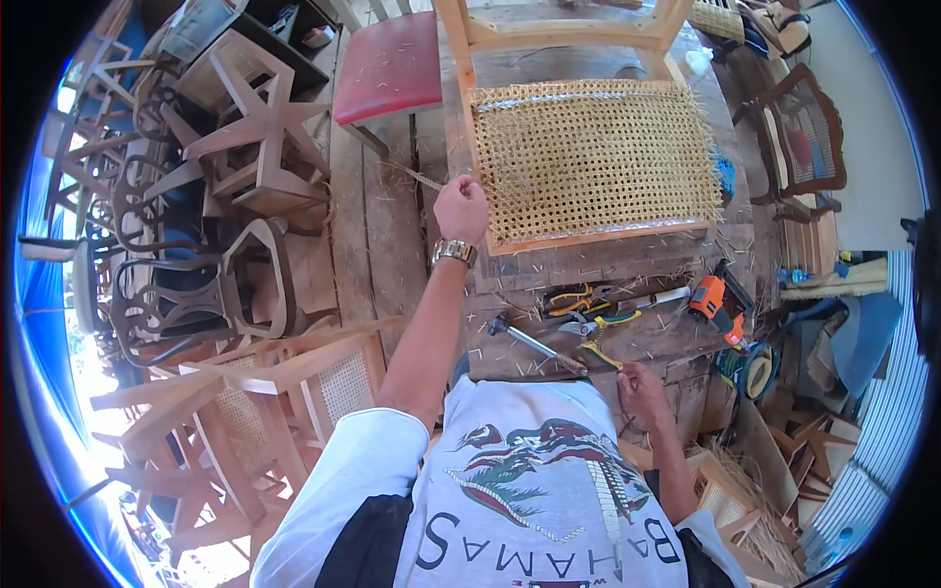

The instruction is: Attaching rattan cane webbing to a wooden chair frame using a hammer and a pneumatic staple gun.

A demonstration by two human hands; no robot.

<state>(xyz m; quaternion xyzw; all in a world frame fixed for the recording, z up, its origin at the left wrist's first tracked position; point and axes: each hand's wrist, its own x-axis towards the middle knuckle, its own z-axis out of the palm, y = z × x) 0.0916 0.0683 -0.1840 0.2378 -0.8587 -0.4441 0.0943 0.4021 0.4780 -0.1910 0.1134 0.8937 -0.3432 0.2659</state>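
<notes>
Beside the left edge of the woven cane panel (598,157) is my left hand (461,211), its fingers closed on a thin cane strand (421,177) that trails off to the left. The panel lies over the seat of a light wooden chair frame (549,240), with frayed ends along its right side. My right hand (643,394) is low at the bench's front edge, fingers curled. Its fingertips meet the end of a yellow handle of the open snips (580,328); whether they grip it is unclear. A hammer (529,340) lies left of the snips.
Behind the snips lie yellow-and-black pliers (570,299), a chisel-like tool (667,298) and an orange staple gun (717,305). Cane scraps litter the wooden bench (510,279). A red-seated chair (389,69) stands back left, stacked wooden chair frames (250,137) at left, a carved chair (809,137) at right.
</notes>
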